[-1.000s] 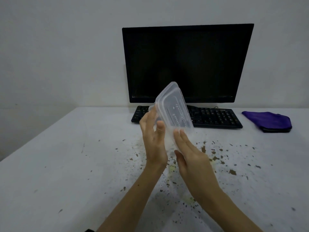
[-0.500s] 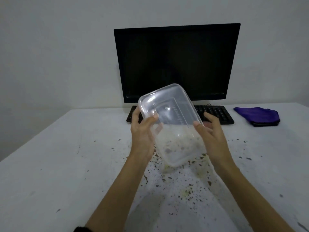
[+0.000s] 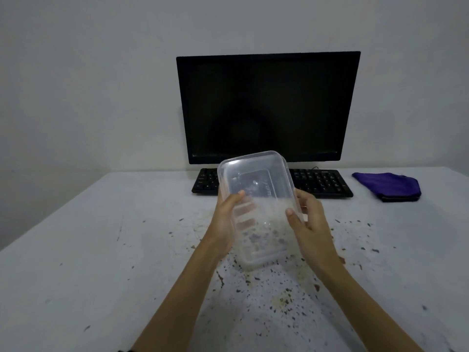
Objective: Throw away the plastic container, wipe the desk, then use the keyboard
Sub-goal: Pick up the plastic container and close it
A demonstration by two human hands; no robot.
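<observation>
A clear plastic container (image 3: 261, 199) is held above the desk, tilted with its open side facing me. My left hand (image 3: 224, 224) grips its left edge, fingers behind and thumb in front. On the container's right edge, my right hand (image 3: 308, 222) holds it the same way. A black keyboard (image 3: 319, 182) lies at the back of the white desk (image 3: 101, 250), its middle hidden behind the container. A folded purple cloth (image 3: 388, 185) lies to the right of the keyboard. Brown crumbs and stains (image 3: 276, 288) are scattered over the desk under my arms.
A dark monitor (image 3: 266, 107) stands behind the keyboard against a plain wall. The desk's left edge runs diagonally from the back corner toward the lower left.
The container turned from edge-on to open side toward me. My hands moved apart from its lower end to its two sides, then came slightly closer to me.
</observation>
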